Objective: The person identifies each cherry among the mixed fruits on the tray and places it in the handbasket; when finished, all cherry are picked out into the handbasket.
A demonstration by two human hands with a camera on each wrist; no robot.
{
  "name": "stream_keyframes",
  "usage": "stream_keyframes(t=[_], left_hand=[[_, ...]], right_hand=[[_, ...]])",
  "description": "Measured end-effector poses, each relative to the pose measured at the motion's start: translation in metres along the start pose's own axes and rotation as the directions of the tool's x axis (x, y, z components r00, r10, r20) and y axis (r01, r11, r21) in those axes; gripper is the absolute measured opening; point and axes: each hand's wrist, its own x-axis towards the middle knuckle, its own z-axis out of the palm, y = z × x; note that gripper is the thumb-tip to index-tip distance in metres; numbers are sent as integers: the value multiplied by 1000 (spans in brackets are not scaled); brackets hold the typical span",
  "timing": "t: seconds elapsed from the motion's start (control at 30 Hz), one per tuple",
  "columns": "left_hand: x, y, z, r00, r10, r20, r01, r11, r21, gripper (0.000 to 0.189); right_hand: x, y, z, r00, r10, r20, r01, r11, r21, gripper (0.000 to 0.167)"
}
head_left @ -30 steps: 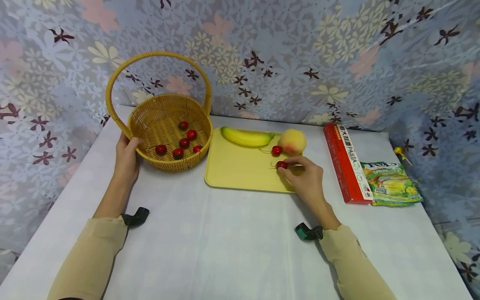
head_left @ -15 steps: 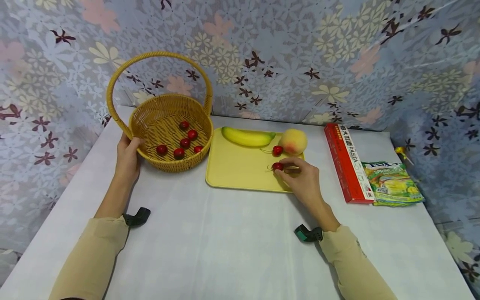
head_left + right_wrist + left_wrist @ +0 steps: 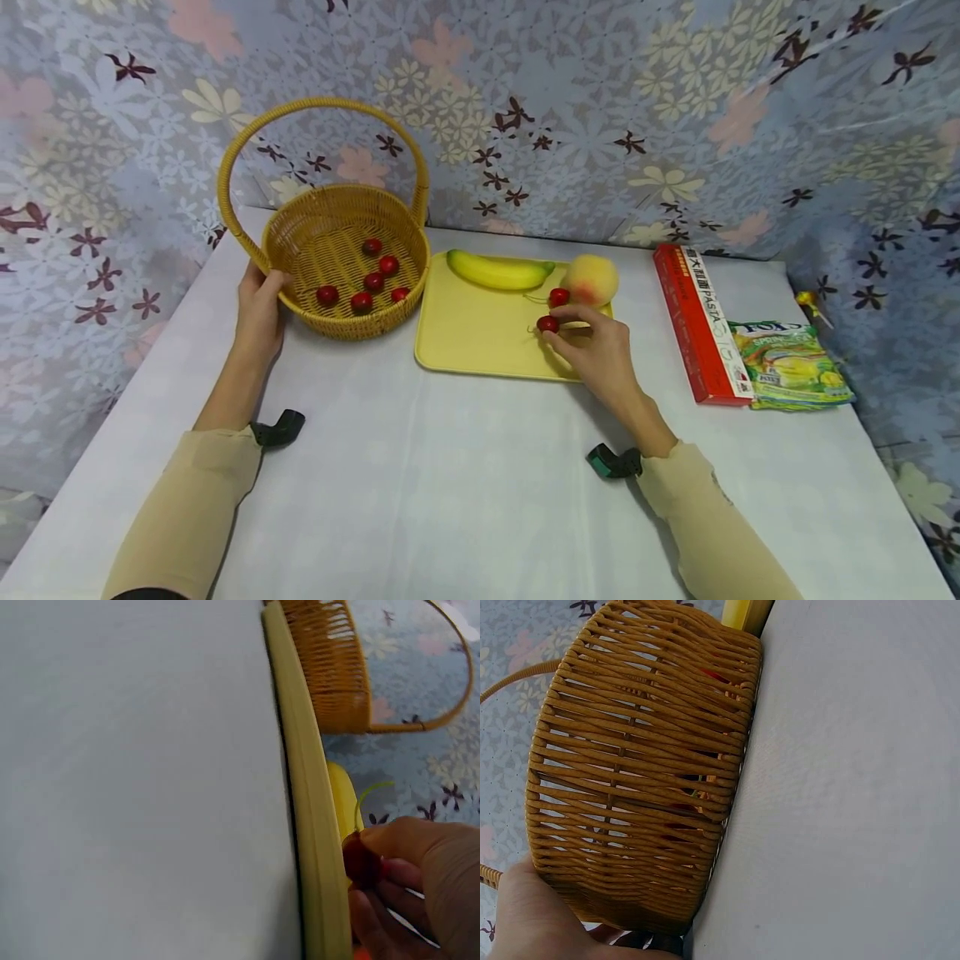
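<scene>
A flat yellow rectangular plastic tray [image 3: 487, 354] lies on my white-covered desk [image 3: 450, 500], just beside the basket. Along its back edge rests a curved yellow banana with greenish ends [image 3: 498, 272], with a round, pale-orange peach with a red blush [image 3: 600, 275] at the back right corner. A shiny red cherry with a thin stem [image 3: 558, 297] sits against the peach, near my fingers. Between my right hand and the basket's inside stand the tray's left part and the basket's own side wall. Farther right are a long red-and-white cardboard box [image 3: 701, 333] and a green-and-yellow plastic packet [image 3: 795, 367] right beside it; a patterned floral sheet [image 3: 675, 83] hangs behind everything.

With my left hand [image 3: 258, 308] I grip the rim of the round golden-brown wicker basket with a tall arched handle [image 3: 352, 329], thumb over the edge. Six small dark-red cherries [image 3: 373, 282] lie inside, well apart from my right hand [image 3: 596, 342], which pinches a dark-red stemmed cherry [image 3: 548, 323] between thumb and fingers over the tray; I cannot tell whether it touches the surface.

The box shows Chinese characters, then "PASTA", then unclear handwriting; the packet reads "FOX", its smaller print too blurred.
</scene>
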Motion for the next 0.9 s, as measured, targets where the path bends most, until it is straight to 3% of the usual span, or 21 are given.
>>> stream_keyframes(t=[0.2,0.37,0.5,0.77,0.9], left_hand=[[1,-1,3,1000,18,7,-18,1000,0,76],[1,-2,1,1000,16,4,-16,1000,0,77],[2,-2,0,1000,16,7,-16,1000,4,76],[2,-1,1,1000,1,7,-1,1000,-2,77],[2,-2,0,1000,0,6,0,1000,-11,77]], right_hand=[[17,-18,9,997,-76,-2,76,996,37,32],[39,-38,19,995,-101,4,101,994,42,29],[59,-60,30,993,-118,0,117,988,105,28],[93,-102,67,979,-200,26,194,970,149,26],[103,-116,87,979,-193,59,178,964,198,25]])
